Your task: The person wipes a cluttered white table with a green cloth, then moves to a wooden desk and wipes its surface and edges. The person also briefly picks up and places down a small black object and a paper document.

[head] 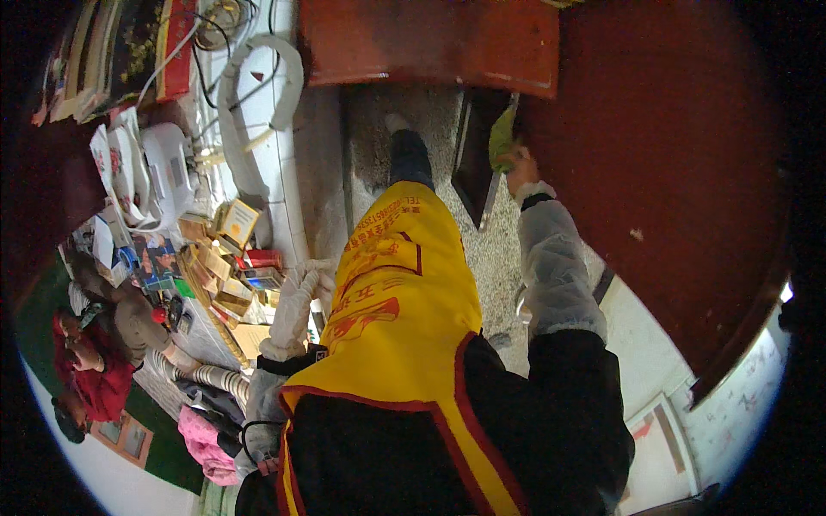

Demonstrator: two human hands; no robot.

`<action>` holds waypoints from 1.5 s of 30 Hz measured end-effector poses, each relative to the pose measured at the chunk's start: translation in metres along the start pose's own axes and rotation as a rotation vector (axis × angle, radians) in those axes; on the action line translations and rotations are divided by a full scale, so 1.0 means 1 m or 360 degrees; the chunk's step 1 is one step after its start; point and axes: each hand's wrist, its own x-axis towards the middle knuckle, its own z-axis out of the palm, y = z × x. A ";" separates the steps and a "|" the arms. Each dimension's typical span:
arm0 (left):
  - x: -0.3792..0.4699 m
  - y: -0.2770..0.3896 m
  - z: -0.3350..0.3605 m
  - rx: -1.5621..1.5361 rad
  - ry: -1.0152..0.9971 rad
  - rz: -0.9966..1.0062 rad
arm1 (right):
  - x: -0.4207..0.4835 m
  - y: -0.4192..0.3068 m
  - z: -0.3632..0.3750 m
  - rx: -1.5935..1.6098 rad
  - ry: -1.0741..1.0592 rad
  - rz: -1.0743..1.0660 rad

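Observation:
My right hand (523,169) is closed around a green cloth (501,137). The cloth lies against the pale edge of a dark panel (476,158), which stands out below a red-brown wooden cabinet front (432,42). A translucent white oversleeve covers my right forearm. My left hand (315,278) hangs beside the yellow apron (406,277), close to a pile of small boxes. White covering and the apron's edge hide its fingers, so its grip is unclear. One of my feet (399,124) shows on the floor beneath the cabinet.
Small cartons (235,222) crowd the left, near a wicker basket rim (216,316). A thick pale hose (239,122) and cables lie on white tiles (279,193). Large red-brown wood (645,161) fills the right. A person in red (103,380) is at lower left. Speckled floor (497,271) runs below.

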 end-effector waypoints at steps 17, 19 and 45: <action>-0.003 -0.082 0.025 -0.0003 -0.0256 -0.0190 | -0.140 0.046 0.015 0.0365 -0.0022 0.0046; 0.000 -0.091 0.031 -0.0089 -0.0221 -0.0178 | -0.154 0.049 0.022 0.0374 -0.0093 -0.0017; -0.087 -0.249 0.194 -0.0351 0.0002 0.0345 | -0.316 0.296 -0.005 0.0137 -0.0395 -0.0139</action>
